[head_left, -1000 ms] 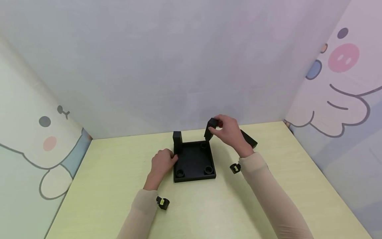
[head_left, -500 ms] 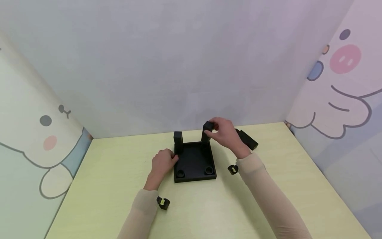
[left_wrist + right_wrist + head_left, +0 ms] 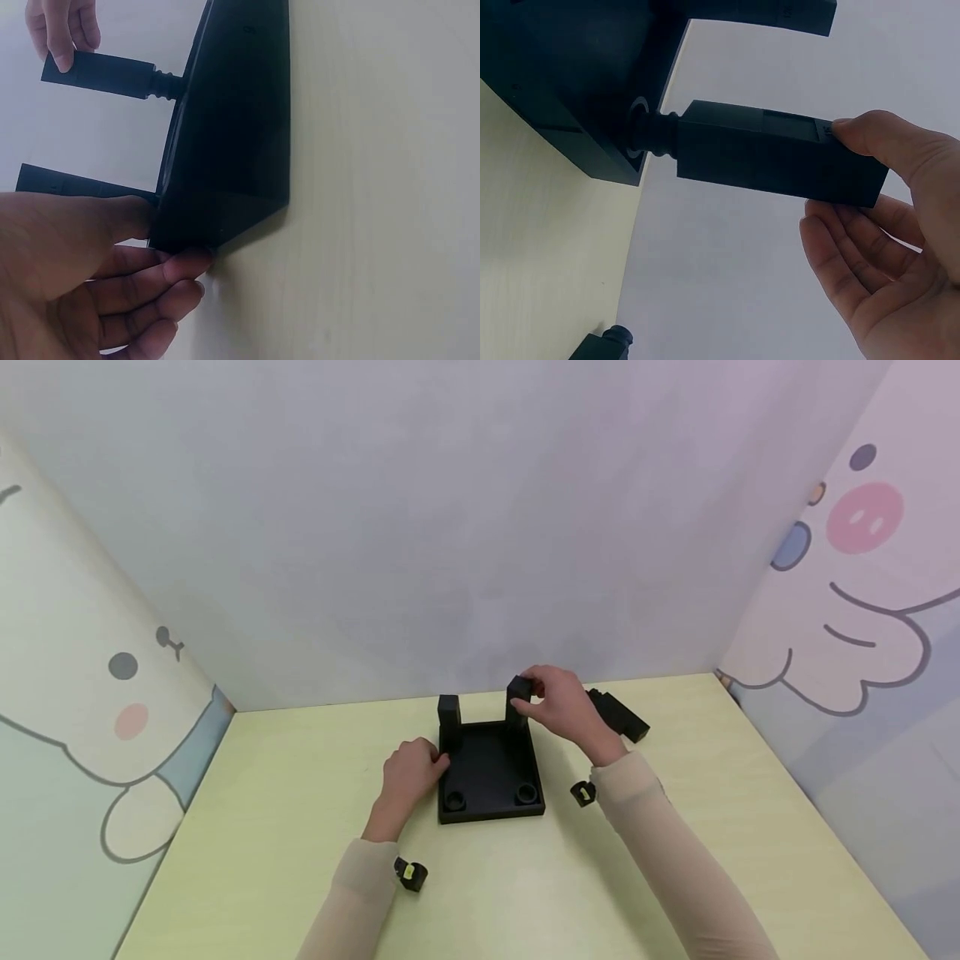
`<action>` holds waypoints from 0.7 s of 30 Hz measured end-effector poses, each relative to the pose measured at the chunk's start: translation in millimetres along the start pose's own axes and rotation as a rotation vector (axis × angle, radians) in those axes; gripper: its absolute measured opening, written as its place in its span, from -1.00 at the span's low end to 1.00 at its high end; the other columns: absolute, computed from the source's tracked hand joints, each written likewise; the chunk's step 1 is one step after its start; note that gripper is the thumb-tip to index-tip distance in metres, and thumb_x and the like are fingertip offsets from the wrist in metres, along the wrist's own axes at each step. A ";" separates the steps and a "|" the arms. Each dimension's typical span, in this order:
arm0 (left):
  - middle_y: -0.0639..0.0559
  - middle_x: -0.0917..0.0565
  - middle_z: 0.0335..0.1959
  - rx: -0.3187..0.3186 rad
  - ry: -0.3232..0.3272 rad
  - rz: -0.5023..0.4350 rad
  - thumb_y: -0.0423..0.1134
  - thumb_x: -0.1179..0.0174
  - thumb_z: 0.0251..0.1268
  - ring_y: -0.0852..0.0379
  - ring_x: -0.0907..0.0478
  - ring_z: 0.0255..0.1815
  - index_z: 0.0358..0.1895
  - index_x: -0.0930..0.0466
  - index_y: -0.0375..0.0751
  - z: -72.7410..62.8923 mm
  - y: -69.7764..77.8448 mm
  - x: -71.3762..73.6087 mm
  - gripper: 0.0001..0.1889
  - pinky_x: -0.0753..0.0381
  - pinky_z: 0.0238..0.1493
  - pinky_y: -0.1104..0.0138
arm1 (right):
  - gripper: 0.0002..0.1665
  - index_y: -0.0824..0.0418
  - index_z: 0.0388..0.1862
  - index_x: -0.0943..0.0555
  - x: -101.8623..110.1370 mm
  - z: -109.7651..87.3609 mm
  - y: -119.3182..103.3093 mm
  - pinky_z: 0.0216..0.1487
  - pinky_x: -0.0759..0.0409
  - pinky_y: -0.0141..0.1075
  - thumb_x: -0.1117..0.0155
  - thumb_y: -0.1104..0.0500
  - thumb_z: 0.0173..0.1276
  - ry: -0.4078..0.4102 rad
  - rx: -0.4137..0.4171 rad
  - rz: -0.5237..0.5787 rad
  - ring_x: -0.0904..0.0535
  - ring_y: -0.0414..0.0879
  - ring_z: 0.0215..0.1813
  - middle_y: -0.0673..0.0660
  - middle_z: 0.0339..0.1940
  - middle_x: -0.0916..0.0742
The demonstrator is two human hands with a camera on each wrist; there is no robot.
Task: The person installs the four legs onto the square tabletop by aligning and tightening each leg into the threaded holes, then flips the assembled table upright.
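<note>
A black square panel with a raised rim lies on the table, round sockets showing at its two near corners. One black square leg stands upright at its far left corner. My left hand grips the panel's left edge, thumb at the rim beside that leg and fingertips on the outer side. With thumb and fingers, my right hand pinches the top of a second black leg above the far right corner. Its ridged, narrow end sits at the mouth of the socket, some ridges still exposed.
Loose black legs lie on the pale table, right of the panel and behind my right forearm. A plain wall rises at the table's back edge, with cartoon-printed walls on both sides.
My right hand has brought the leg left and down, from tilted beside the far right corner to upright over it. My left hand has kept its hold on the panel.
</note>
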State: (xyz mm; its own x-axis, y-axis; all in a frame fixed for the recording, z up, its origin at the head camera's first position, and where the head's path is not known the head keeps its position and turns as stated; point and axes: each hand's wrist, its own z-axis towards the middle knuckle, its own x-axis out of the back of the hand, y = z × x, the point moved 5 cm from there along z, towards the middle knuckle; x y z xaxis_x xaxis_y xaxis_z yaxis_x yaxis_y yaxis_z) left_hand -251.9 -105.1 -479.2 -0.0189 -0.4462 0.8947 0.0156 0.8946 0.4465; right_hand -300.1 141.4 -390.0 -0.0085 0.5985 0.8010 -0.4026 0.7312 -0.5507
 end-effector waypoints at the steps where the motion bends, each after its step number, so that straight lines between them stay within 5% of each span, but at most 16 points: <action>1: 0.19 -0.17 -0.81 0.000 -0.001 0.002 -0.08 -0.23 0.37 0.20 -0.17 -0.74 -0.80 -0.22 0.02 -0.1 -0.1 -0.1 -0.44 -0.06 -0.67 0.37 | -0.57 0.21 0.10 -0.68 -0.2 -0.2 -0.6 -0.06 -0.62 -0.10 -0.47 0.06 0.31 -0.002 0.002 -0.003 -0.68 0.05 -0.15 0.15 -0.07 -0.76; 21: 0.18 -0.15 -0.81 -0.001 0.005 0.001 -0.08 -0.23 0.37 0.20 -0.16 -0.75 -0.81 -0.19 0.02 0.9 1.4 0.9 -0.43 -0.05 -0.68 0.36 | -0.62 0.16 0.06 -0.69 -9.3 -3.2 3.2 -0.09 -0.58 -0.14 -0.46 0.05 0.33 -0.051 -0.005 -0.016 -0.62 -0.05 -0.19 0.11 -0.12 -0.75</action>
State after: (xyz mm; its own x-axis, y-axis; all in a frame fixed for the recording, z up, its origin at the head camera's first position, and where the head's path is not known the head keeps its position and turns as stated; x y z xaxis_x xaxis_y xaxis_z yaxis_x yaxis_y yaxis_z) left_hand -252.8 -104.2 -477.8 -0.0143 -0.4455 0.8952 0.0161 0.8950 0.4457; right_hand -298.3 139.2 -400.0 -0.0491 0.5691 0.8208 -0.3986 0.7424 -0.5385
